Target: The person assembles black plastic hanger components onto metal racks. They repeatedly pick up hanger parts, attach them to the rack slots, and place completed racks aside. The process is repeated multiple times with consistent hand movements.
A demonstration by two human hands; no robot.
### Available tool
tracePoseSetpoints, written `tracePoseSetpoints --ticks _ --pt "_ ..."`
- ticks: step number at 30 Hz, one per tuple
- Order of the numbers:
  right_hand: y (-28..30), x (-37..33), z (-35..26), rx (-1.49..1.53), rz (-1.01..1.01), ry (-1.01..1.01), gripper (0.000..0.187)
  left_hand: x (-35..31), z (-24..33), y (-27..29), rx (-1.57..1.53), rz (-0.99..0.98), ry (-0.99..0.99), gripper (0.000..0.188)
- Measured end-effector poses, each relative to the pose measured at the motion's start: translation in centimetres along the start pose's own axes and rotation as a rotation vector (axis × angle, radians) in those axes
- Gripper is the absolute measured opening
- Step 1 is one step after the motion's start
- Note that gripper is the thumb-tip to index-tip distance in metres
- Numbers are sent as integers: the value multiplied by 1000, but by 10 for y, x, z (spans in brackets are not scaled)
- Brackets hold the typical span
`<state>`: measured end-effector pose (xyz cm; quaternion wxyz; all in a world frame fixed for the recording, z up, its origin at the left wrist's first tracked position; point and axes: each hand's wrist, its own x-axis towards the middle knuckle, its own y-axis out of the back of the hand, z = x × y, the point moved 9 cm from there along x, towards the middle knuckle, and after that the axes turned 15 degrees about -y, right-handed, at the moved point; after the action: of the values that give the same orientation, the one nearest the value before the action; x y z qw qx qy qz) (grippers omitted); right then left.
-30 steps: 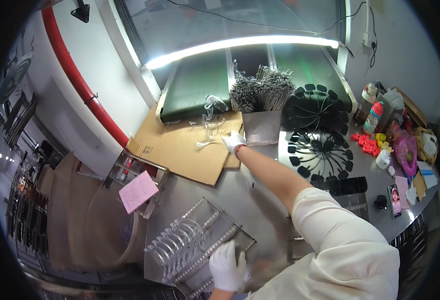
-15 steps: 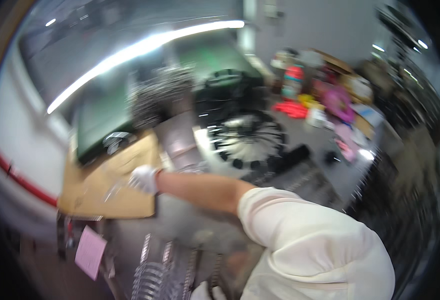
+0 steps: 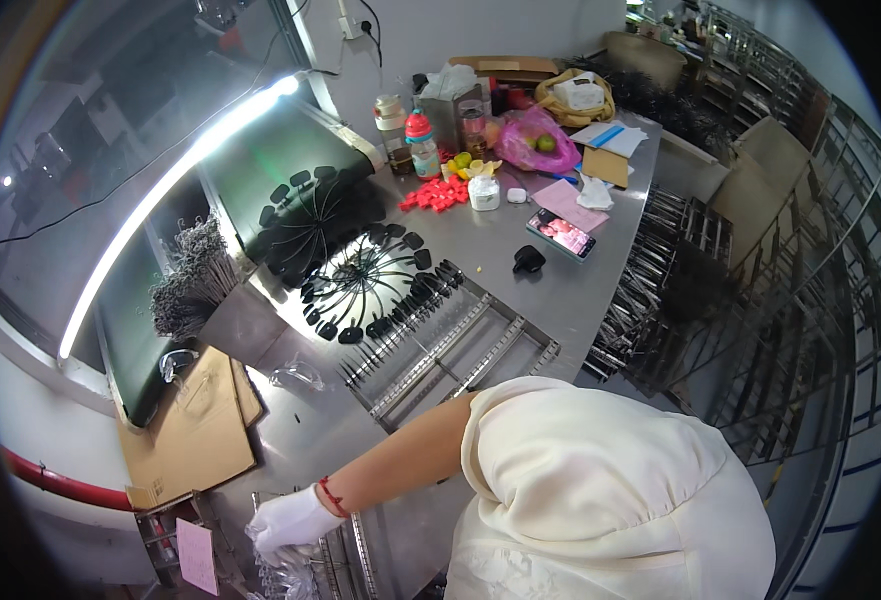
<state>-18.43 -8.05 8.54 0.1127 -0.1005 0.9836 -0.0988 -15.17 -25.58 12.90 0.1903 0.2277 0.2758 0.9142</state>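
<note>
My right hand [image 3: 295,522], in a white glove with a red cord at the wrist, reaches across to the lower left. Its fingers are closed and point down at clear plastic pieces [image 3: 285,578] by a metal rack [image 3: 362,550]. The fingertips are partly hidden, but they seem to grip one of these pieces. My left hand is out of sight. A larger metal rack [image 3: 465,350] with a row of thin black parts lies farther along the steel table [image 3: 400,215]. Another clear plastic piece [image 3: 298,376] rests near a metal bin [image 3: 245,325] of wire hooks.
Flat cardboard [image 3: 185,445] lies at the left, near a pink card [image 3: 197,555]. Black paddle-tipped parts [image 3: 355,285] fan out beneath a light tube [image 3: 150,195]. Toward the back are red pieces [image 3: 435,195], a bottle [image 3: 422,145], a phone [image 3: 560,233] and a pink bag [image 3: 537,140].
My right hand has moved from over the cardboard down to the near rack. A gloved hand at the lower edge has left view. My view has swung around and become sharp.
</note>
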Motion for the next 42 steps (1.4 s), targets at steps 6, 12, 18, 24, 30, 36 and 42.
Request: tracePoseSetpoints --ticks 6,12,18,24,30,36,42 --pt "-31 -26 35 -174 -107 -1 49 -19 -28 10 -93 273 -183 20" --pt "27 -16 -1 -773 399 430 22 -26 -117 32 -550 521 238 17" --pt "77 92 35 -1207 396 -112 45 -35 -136 34 -667 541 245 12" --pt "43 142 61 -1440 213 -317 44 -28 -147 32 -769 448 224 15" --pt "25 139 17 -1334 469 -222 61 -10 -115 25 -912 346 9 18" --pt "-47 63 19 -431 -259 13 30 1 -134 -27 -988 117 228 28" --pt "71 81 29 -404 338 -57 36 78 -175 87 -1509 469 58 55"
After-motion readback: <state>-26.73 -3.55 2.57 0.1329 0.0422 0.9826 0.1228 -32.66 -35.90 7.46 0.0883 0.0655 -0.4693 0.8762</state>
